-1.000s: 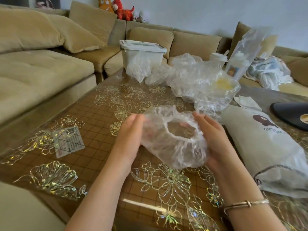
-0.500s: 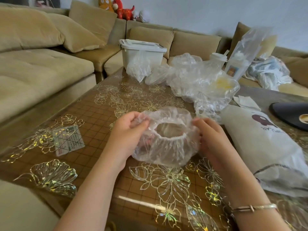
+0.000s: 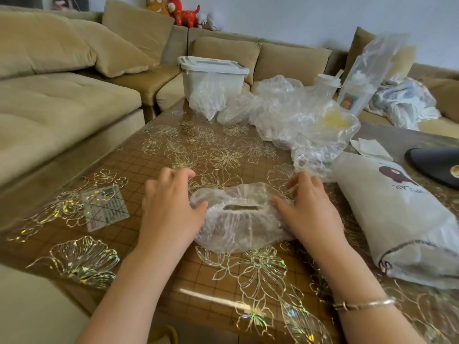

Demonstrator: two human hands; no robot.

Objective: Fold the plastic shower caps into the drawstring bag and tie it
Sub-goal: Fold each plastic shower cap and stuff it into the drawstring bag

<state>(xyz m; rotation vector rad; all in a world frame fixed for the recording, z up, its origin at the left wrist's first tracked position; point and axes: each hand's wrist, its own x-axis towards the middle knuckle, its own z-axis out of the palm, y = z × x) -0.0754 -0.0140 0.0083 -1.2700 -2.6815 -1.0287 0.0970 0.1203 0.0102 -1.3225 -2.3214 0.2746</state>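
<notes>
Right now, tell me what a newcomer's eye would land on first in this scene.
First, the two hands: the left hand and right hand press a clear shower cap flat on the flower-patterned table. Behind it lies a heap of more caps. At the right edge lies the white drawstring bag.
</notes>
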